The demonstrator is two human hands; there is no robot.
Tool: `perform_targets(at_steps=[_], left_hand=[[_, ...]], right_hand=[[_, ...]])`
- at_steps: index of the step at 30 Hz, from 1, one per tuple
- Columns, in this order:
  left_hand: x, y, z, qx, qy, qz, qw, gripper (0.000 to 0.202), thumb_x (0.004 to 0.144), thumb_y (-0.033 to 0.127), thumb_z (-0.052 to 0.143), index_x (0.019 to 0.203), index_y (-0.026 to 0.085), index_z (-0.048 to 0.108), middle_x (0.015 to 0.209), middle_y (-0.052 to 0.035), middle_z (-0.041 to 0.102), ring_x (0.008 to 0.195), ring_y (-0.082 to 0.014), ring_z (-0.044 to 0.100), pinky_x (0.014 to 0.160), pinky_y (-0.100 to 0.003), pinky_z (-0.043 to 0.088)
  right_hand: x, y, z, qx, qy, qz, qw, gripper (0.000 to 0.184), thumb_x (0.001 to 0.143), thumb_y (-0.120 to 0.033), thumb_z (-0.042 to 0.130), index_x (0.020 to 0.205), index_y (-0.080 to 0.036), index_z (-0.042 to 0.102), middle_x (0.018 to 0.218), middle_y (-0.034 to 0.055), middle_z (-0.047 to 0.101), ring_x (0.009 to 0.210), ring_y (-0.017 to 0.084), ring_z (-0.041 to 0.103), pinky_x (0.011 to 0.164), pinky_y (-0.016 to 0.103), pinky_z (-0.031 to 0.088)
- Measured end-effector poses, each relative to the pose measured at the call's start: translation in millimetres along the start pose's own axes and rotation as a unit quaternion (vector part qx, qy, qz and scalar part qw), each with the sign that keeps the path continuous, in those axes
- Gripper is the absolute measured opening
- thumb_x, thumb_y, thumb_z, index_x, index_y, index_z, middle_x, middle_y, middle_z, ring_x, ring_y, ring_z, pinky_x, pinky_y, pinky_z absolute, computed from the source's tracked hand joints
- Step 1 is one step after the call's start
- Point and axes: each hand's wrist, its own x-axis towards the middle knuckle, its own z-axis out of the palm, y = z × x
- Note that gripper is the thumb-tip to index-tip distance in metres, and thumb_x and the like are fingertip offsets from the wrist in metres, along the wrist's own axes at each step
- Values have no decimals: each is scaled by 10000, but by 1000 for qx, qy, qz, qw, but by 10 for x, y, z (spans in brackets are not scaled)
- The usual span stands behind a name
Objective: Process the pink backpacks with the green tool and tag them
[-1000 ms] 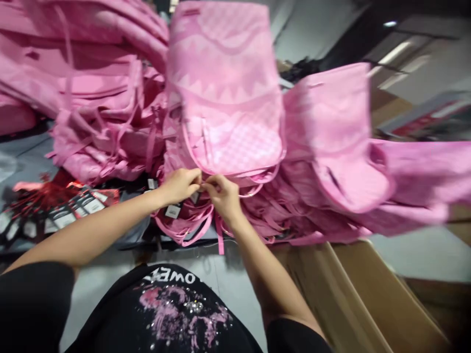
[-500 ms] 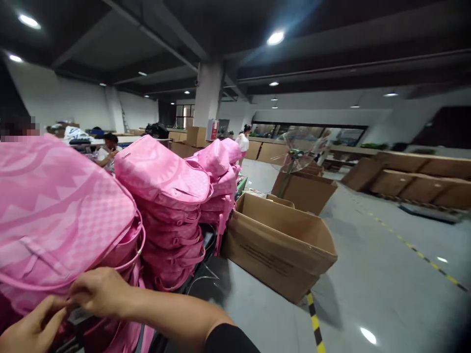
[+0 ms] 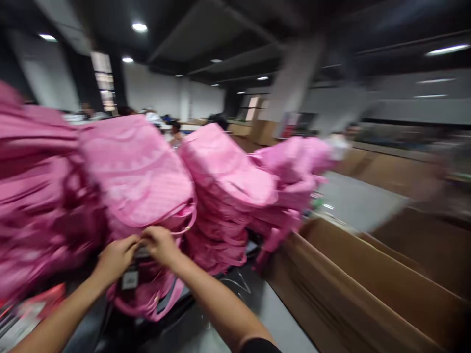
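Note:
A pink patterned backpack [image 3: 136, 171] lies on top of a pile in front of me, its rounded edge and looped strap facing my side. Just below that edge, my left hand [image 3: 118, 257] and my right hand [image 3: 161, 246] meet fingertip to fingertip. Both are closed in a pinch. What they pinch is small, greyish and partly hidden by the fingers, so I cannot make it out. Beneath them hangs a white tag [image 3: 130, 280] on a dark background, among pink straps [image 3: 171, 301]. Motion blurs the picture.
More pink backpacks are piled at left [image 3: 40, 196] and right [image 3: 224, 176]. A large open cardboard box [image 3: 331, 284] stands on the floor at right. A red and white packet [image 3: 44, 301] lies at lower left on the dark table. People are farther back.
My view has swung left, so the backpacks and box sit farther right and another pile shows at left. Both hands remain together, pinched, below the backpack's edge; the white tag now shows.

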Motion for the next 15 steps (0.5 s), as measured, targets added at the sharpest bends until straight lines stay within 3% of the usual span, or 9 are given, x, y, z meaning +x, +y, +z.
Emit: perform_targets(at_steps=[2,5,9,15], left_hand=[[-23,165,-6,3,24,-26,999,265,875,273,394,848,199,647,812,-87,730,731,-241,678,669,-327,501],[67,109,53,-10,26,-69,997,176,855,231,499,934,220,656,940,-42,737,874,-185,682,768,-260,497],[37,-73,164,-24,36,-77,996,173,885,253,513,978,245,660,1030,-12,728,966,-169,676,831,-249,490],[26,14,282,-29,74,-51,996,161,900,213,489,994,194,618,1076,-34,700,997,-180,662,831,-275,498]], right_hand=[[-90,-30,212,71,-58,-61,994,108,878,-318,609,801,-247,637,792,-14,689,732,171,652,696,322,560],[-44,123,371,146,-89,-89,981,120,866,-345,573,818,-249,627,764,15,687,691,224,653,648,365,545],[55,340,450,118,-90,-102,984,161,842,-383,641,864,-223,645,786,37,702,642,206,653,644,336,541],[-24,341,387,41,-59,-96,993,327,832,-504,637,883,-183,675,766,47,706,603,176,649,587,261,514]])
